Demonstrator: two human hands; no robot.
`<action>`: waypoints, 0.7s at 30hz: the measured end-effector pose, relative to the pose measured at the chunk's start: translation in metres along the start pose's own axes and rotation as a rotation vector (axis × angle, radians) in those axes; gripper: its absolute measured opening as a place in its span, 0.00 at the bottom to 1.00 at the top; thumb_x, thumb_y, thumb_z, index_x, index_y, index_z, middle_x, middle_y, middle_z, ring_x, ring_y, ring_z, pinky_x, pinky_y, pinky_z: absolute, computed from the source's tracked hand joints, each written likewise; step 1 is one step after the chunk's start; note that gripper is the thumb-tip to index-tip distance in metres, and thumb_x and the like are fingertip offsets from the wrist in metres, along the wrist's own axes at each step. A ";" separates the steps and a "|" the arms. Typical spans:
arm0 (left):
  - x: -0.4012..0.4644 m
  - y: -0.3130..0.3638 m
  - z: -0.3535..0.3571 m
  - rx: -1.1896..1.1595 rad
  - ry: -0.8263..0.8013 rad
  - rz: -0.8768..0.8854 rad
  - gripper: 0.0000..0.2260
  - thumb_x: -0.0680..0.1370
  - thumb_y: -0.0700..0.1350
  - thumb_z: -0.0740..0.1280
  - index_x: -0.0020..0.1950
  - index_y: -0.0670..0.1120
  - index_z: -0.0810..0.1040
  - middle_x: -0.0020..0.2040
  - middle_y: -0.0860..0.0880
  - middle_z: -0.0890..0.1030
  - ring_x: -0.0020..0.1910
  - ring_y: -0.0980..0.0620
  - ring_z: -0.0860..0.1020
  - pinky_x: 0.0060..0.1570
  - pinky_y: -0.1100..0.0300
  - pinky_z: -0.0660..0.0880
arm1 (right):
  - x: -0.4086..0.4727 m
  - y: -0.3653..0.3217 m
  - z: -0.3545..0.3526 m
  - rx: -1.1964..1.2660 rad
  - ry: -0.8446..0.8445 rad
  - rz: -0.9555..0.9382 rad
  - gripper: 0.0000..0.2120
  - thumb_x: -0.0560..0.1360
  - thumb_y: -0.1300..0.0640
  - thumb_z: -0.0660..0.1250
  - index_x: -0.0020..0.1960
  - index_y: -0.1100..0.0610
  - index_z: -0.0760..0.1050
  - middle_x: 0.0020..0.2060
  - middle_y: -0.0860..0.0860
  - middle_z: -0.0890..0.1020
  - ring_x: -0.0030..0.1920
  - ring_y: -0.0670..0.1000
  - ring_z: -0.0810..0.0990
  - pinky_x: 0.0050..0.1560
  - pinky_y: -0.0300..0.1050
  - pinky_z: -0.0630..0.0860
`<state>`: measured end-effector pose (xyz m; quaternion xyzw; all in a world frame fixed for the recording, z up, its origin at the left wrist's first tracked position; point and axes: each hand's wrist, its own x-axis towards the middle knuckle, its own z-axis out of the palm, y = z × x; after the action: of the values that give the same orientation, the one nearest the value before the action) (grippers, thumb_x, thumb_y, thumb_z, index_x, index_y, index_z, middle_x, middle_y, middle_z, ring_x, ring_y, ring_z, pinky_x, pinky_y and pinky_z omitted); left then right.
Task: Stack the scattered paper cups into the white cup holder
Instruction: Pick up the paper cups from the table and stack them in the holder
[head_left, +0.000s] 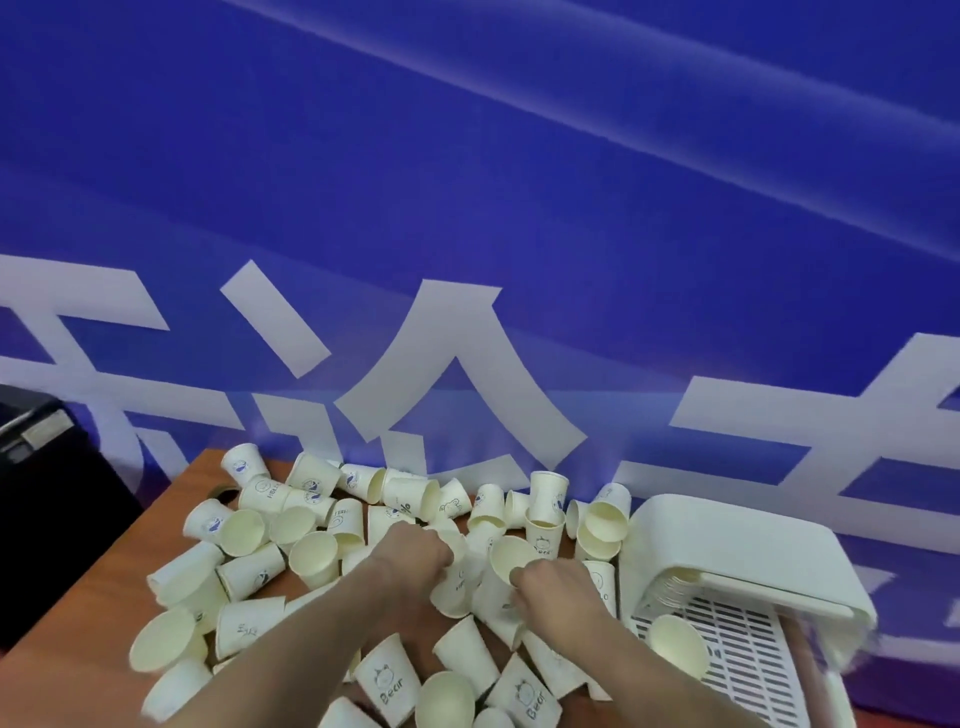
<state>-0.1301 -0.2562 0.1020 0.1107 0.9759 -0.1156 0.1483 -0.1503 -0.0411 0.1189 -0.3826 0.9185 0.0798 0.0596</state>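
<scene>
Amid "Bear" and "HELLO" paper cups (387, 679), left hand (415, 553) curled round one, right hand (545, 579) gripping another.

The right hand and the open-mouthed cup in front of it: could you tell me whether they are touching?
Touching. The head view shows the right hand with its fingers hooked over the rim of the cup.

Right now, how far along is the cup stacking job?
Early on. Done: a row of nested cups already sits inside the white holder, and one loose cup lies on its slotted tray. In hand: the right hand holds a cup, and the left hand reaches into the pile. Left: dozens of scattered cups across the table.
</scene>
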 end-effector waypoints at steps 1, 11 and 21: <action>0.001 0.006 -0.006 0.006 0.018 0.012 0.10 0.80 0.48 0.59 0.53 0.47 0.79 0.51 0.45 0.82 0.49 0.42 0.79 0.43 0.54 0.68 | -0.006 0.006 0.000 0.007 0.005 0.033 0.09 0.78 0.57 0.59 0.50 0.59 0.77 0.46 0.59 0.82 0.47 0.62 0.81 0.38 0.46 0.63; 0.014 0.073 -0.057 -0.075 0.141 0.152 0.11 0.79 0.49 0.58 0.48 0.45 0.77 0.46 0.45 0.81 0.45 0.43 0.78 0.45 0.53 0.74 | -0.074 0.057 0.004 0.100 0.108 0.236 0.13 0.78 0.55 0.56 0.52 0.58 0.78 0.48 0.59 0.82 0.51 0.62 0.80 0.41 0.47 0.66; 0.036 0.159 -0.085 -0.097 0.184 0.315 0.12 0.79 0.51 0.57 0.44 0.46 0.74 0.41 0.45 0.80 0.41 0.42 0.78 0.40 0.54 0.71 | -0.151 0.105 0.016 0.125 0.062 0.412 0.14 0.79 0.51 0.57 0.53 0.58 0.77 0.51 0.57 0.81 0.53 0.61 0.80 0.48 0.47 0.71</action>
<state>-0.1464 -0.0771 0.1393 0.2651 0.9604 -0.0332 0.0797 -0.1181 0.1396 0.1400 -0.1847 0.9818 0.0216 0.0373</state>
